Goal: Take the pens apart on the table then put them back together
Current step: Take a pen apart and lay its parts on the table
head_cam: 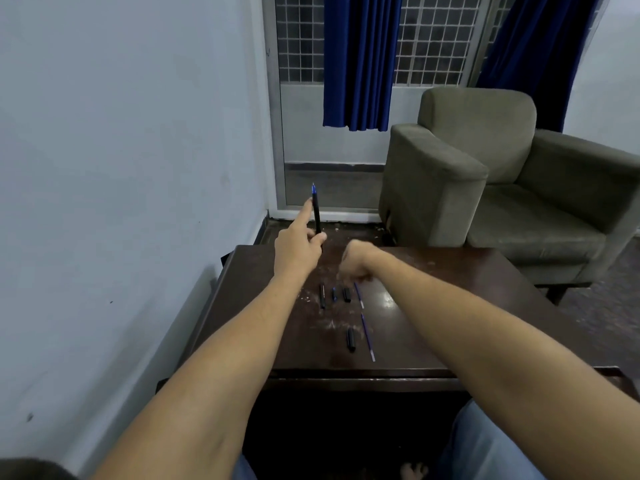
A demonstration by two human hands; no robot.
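My left hand [299, 245] holds a black pen [316, 213] upright above the far side of the dark table [433, 327], blue tip up, index finger stretched along it. My right hand [356, 266] hovers blurred and curled low over the table; whether it holds anything is unclear. Loose pen parts lie below: a black barrel [322, 296], a small blue piece [334, 294], a black cap [347, 294], a thin blue refill [359, 295]. Nearer me lie another black cap [351, 339] and a second refill [367, 337].
A grey-green armchair [485, 174] stands beyond the table's right side. A pale wall runs along the left, close to the table edge. Blue curtains [360, 60] hang over the barred window at the back. My knee in light trousers [502, 445] is under the near edge.
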